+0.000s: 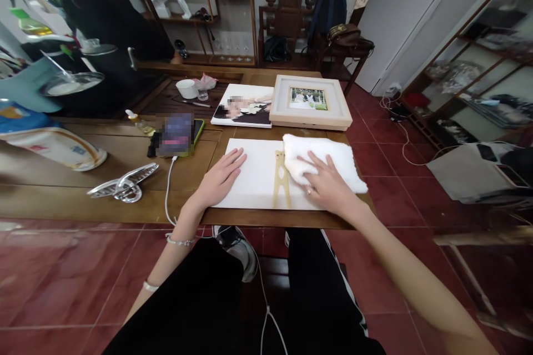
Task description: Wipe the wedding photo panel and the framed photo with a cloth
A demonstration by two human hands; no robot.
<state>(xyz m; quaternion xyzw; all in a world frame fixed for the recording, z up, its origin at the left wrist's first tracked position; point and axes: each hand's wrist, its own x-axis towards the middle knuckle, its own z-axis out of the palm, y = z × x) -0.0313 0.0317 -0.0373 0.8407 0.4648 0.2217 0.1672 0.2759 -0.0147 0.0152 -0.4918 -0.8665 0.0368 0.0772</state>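
"Head view, item one: the grip?"

"Right hand (327, 183): fingers apart, palm-down upon a fluffy white rectangular cloth (339, 162). Left hand (220, 178): fingers near together, flat upon a smooth white rectangular board (258, 169); clamping nothing."

"Cloth: location, handling?"

"Over the board's right end, at the near side of a brown wooden table (187, 180). Presumably light, soft, unbreakable; best gathered at one corner. Board: probably stiff, slippery; hold by its edges."

"Outward?"

"Tan A-shaped figure (280, 181), on the board, just beside the cloth; possibly thin. Beyond: pale wooden-framed photograph (308, 122)."
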